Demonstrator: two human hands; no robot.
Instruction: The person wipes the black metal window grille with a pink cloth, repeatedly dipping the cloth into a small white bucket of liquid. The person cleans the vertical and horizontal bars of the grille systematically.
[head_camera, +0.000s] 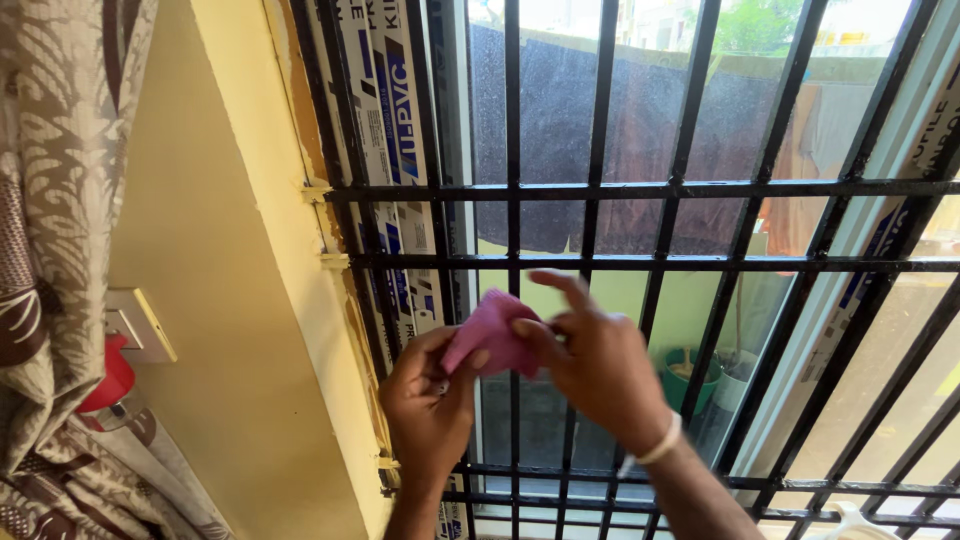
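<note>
Low in the centre of the frame I have both hands raised in front of the window. My left hand (428, 400) pinches the lower corner of a small pink cloth (490, 335), and my right hand (600, 365), a pale bangle (655, 447) at its wrist, grips the cloth's other edge with thumb and fingers, forefinger lifted. The cloth is bunched between them, just in front of the black window grille (600, 190) and not pressed to any bar. I judge the wiping hardly begun: the cloth is only being readied. Beyond the bars, dark laundry (560, 130) hangs outside at upper centre.
</note>
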